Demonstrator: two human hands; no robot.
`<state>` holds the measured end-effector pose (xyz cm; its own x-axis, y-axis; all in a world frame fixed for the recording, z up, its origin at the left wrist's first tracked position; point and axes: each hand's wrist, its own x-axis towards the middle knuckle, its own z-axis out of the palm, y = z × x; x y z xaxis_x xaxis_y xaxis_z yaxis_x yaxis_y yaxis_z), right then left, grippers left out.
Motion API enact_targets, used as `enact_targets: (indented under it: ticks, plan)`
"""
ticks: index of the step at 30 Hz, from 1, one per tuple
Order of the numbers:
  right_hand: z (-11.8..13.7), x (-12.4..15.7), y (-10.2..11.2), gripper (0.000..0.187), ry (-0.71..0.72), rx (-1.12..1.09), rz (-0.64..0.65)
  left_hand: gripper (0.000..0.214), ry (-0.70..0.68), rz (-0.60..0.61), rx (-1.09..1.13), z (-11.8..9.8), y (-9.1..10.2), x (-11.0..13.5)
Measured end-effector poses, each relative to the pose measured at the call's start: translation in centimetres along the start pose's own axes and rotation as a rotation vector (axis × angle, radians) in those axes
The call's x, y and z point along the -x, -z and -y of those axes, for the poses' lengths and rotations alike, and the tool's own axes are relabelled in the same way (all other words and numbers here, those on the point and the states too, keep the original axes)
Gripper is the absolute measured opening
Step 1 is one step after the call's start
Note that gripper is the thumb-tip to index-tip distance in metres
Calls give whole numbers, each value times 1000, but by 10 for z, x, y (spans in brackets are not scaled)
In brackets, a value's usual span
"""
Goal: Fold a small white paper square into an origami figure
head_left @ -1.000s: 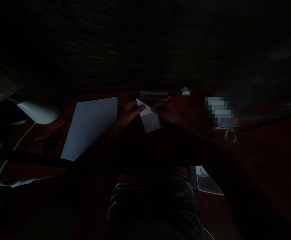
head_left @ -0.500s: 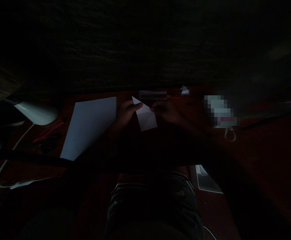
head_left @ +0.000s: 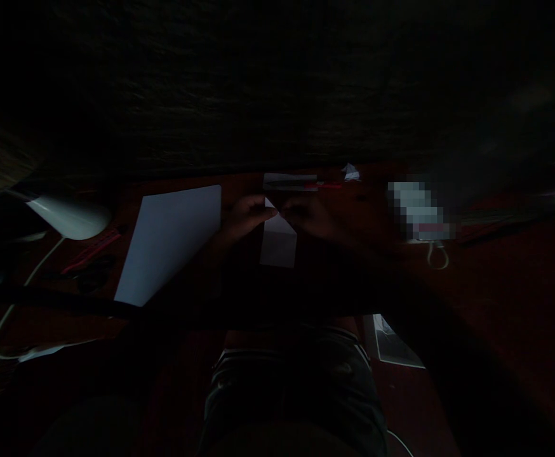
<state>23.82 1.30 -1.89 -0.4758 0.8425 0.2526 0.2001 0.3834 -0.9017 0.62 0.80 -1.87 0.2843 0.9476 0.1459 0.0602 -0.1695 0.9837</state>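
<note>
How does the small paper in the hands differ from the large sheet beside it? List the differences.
Size: the small paper is far smaller than the large sheet. Contact: the left hand and right hand grip the small paper's top; nothing touches the large sheet. Shape: the small paper has a pointed top; the large sheet lies flat. Both are pale paper on the table.

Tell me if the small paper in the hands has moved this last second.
Yes: the small paper has swung its lower end left, toward the large white sheet.
</note>
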Motion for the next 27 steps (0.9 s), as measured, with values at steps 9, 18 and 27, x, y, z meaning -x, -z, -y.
enact_targets:
  ticks: [9,18,27]
  plan:
    - [4,-1,-1,19,-2,283,23,27,-259,-86,-397,5,-2,2]
    - [41,3,11,30,-333,873,90,31,-389,250,-863,-8,-13,14]
    - [29,3,20,32,-188,773,93,38,-348,295,-951,-12,-11,14]
